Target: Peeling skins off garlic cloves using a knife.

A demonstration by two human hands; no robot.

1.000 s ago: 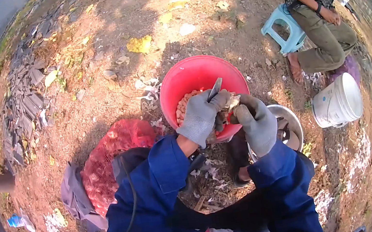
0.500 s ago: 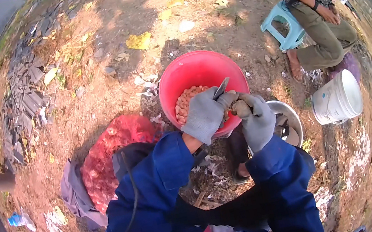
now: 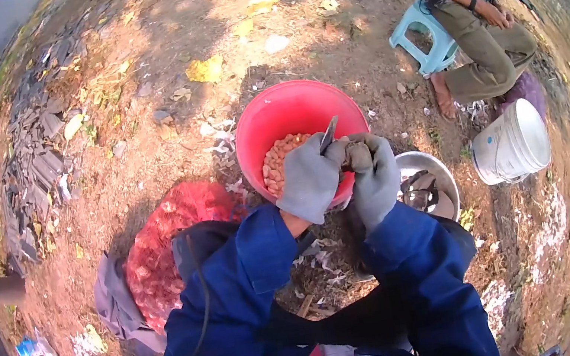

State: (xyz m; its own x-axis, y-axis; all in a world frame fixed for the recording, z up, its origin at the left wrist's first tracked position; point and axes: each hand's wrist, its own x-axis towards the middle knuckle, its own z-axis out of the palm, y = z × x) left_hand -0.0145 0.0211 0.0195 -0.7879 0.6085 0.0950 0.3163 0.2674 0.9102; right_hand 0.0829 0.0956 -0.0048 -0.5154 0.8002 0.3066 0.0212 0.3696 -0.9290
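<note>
Both of my hands wear grey gloves and meet over the near part of a red bucket (image 3: 273, 108). My left hand (image 3: 308, 183) is closed around a knife (image 3: 329, 133), whose short blade sticks up past the thumb. In my right hand (image 3: 378, 181), closed fingertips pinch a small brownish lump that looks like a garlic bulb (image 3: 358, 157), close against the left fingers. Many small tan-pink pieces, resembling cloves (image 3: 278, 160), lie in the bucket. Fingers partly cover the lump and hide the knife's handle.
Left of the bucket slumps a red mesh bag (image 3: 162, 255) of bulbs. A metal bowl (image 3: 453, 184) with dark pieces stands at my right. Farther right are a white bucket (image 3: 509, 144) and a seated person (image 3: 479, 9) beside a light-blue stool (image 3: 428, 41). Pale peel scraps litter the ground.
My right hand has shifted left, closer to my left hand, and its fingers cover more of the bulb. The view has moved slightly; the seated person's head is lowered into view.
</note>
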